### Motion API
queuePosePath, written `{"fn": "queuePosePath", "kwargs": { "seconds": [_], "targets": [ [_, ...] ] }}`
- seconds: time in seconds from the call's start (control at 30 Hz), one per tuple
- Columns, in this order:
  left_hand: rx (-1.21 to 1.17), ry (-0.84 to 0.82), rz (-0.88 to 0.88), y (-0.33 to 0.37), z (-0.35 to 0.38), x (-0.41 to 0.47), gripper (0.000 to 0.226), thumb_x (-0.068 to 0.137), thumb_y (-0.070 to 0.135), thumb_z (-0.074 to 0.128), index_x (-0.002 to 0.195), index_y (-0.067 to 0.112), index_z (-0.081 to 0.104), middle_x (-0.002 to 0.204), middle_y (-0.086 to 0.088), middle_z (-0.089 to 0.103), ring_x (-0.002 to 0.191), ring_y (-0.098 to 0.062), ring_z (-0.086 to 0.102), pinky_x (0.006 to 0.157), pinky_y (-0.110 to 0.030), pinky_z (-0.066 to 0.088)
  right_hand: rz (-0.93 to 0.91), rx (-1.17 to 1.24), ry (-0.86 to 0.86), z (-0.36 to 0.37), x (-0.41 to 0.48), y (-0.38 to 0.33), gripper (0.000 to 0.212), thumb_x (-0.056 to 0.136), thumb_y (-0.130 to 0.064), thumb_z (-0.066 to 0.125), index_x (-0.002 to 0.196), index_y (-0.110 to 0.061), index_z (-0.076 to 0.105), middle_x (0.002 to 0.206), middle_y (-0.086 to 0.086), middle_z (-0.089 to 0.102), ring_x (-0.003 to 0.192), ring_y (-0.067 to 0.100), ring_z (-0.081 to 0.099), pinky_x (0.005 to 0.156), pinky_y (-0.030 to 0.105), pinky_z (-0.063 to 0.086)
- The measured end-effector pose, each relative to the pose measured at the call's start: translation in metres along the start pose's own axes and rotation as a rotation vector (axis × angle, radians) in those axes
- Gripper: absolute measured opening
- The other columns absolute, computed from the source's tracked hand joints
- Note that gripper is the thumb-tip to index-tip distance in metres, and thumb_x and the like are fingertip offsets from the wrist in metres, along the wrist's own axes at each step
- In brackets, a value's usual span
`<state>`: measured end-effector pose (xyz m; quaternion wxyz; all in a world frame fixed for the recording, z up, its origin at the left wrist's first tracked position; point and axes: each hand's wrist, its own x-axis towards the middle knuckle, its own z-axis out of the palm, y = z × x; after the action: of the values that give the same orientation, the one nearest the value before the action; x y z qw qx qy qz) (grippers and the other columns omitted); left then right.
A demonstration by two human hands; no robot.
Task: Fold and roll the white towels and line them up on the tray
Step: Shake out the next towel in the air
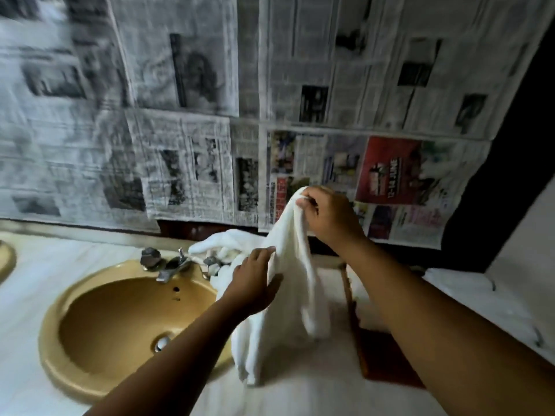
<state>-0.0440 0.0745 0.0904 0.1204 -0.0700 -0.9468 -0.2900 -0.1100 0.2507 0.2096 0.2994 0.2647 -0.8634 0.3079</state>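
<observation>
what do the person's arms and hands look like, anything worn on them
Nothing worn that shows: no sleeves, gloves, watch or bracelets. The left hand, the right hand and both forearms are bare down to the frame edge. The picture is too blurred to tell about rings.

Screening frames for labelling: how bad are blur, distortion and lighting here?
Head view: motion blur smears the newspapers, worst at upper left; the towel, left hand and right hand are sharper. Head view: the wide-angle lens tilts the newspaper edges; light is dim, far right nearly black.

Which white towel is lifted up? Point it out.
The towel hanging from the right hand, left hand pinching its edge; the heap lies by the tap.
</observation>
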Motion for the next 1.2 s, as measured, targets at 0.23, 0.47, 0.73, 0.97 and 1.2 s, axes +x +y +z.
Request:
{"fn": "queuePosePath", "kwargs": {
  "seconds": [0.23, 0.47, 0.73, 0.97, 1.2],
  "targets": [
    [-0.466, 0.304, -0.005, 0.099, -0.091, 0.047, 0.053, 0.077, 0.054, 0.057, 0.123, 0.028, 0.048, 0.119, 0.005, 0.059, 0.106, -0.016, 0.060, 0.088, -0.041, 0.051, -0.309, -0.044, 0.394, -0.103, 0.098, -0.080, 0.014, 0.093, -0.015, 0.069, 0.100, -0.005, 0.076, 0.092, 0.010, 0.075, 0.084, 0.021, 0.069, 0.077, 0.015, 0.042],
    [-0.146, 0.705, 0.291, 0.141, -0.170, 0.071, 0.039, 0.090, 0.030, 0.052, 0.128, 0.022, 0.045, 0.123, -0.003, 0.051, 0.101, -0.023, 0.052, 0.076, -0.031, 0.040, -0.438, -0.131, 0.536, -0.175, 0.134, -0.103, 0.013, 0.094, -0.016, 0.068, 0.097, -0.005, 0.075, 0.090, 0.010, 0.074, 0.083, 0.025, 0.069, 0.075, 0.029, 0.053],
    [0.027, 0.237, -0.030, 0.119, -0.182, 0.100, 0.024, 0.086, 0.029, 0.061, 0.104, 0.015, 0.054, 0.094, -0.003, 0.063, 0.079, -0.024, 0.058, 0.063, -0.028, 0.041, -0.398, -0.064, 0.562, -0.205, 0.133, -0.093, 0.020, 0.094, -0.024, 0.067, 0.100, -0.009, 0.078, 0.092, 0.003, 0.076, 0.082, 0.012, 0.069, 0.076, 0.014, 0.049],
    [-0.787, 0.334, -0.069, 0.135, -0.214, 0.102, 0.027, 0.097, 0.009, 0.047, 0.120, 0.024, 0.050, 0.090, -0.015, 0.063, 0.064, -0.024, 0.058, 0.055, -0.032, 0.048, -0.178, -0.175, 0.340, -0.194, 0.132, -0.058, 0.029, 0.099, -0.030, 0.061, 0.118, -0.012, 0.072, 0.112, 0.008, 0.073, 0.099, 0.021, 0.069, 0.084, 0.024, 0.049],
    [-1.434, 0.269, 0.062, 0.178, -0.259, 0.097, 0.036, 0.100, -0.007, 0.036, 0.120, 0.011, 0.062, 0.097, -0.023, 0.067, 0.074, -0.028, 0.067, 0.062, -0.036, 0.060, 0.278, 0.681, -0.610, -0.166, 0.097, -0.075, 0.077, 0.087, -0.082, 0.033, 0.150, -0.039, 0.041, 0.146, -0.010, 0.052, 0.130, 0.014, 0.052, 0.116, 0.050, 0.030]
  ]
}}
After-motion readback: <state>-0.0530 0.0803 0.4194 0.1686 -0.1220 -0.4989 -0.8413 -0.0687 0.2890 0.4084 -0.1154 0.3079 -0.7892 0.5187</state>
